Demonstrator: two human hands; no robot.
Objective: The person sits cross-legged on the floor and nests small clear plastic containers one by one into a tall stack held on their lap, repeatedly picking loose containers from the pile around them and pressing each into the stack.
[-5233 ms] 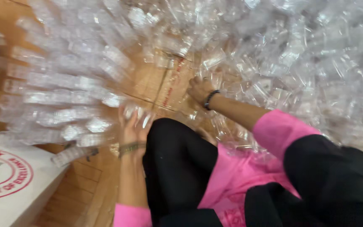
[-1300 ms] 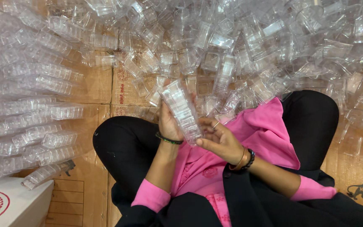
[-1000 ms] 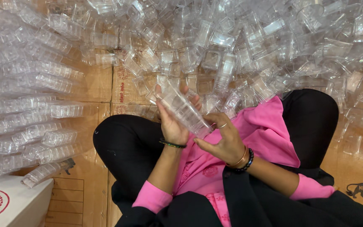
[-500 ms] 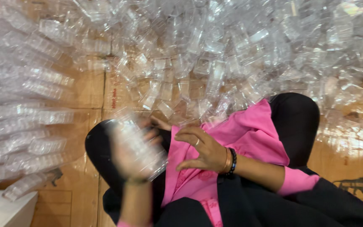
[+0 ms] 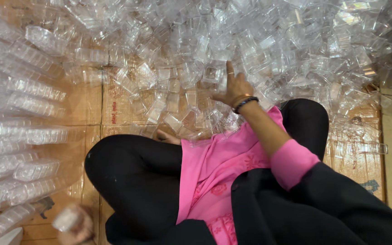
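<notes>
A big heap of loose clear plastic cups (image 5: 232, 41) covers the cardboard floor in front of me. My right hand (image 5: 235, 87), with a dark bracelet on the wrist, reaches into the near edge of the heap, index finger raised, holding nothing I can see. At the bottom left my left hand (image 5: 74, 223) is blurred and grips a stack of nested clear cups (image 5: 66, 219). Rows of stacked cups (image 5: 19, 131) lie on their sides at the left. I sit cross-legged in black trousers and a pink top.
Flattened brown cardboard sheets (image 5: 94, 104) line the floor. A corner of a white box (image 5: 1, 238) shows at the bottom left. My knees (image 5: 114, 159) sit close to the heap's edge. More cardboard (image 5: 359, 149) lies at the right.
My left hand has carried the cup stack down and to the left, away from my lap. My right hand has let go and reached forward into the loose heap.
</notes>
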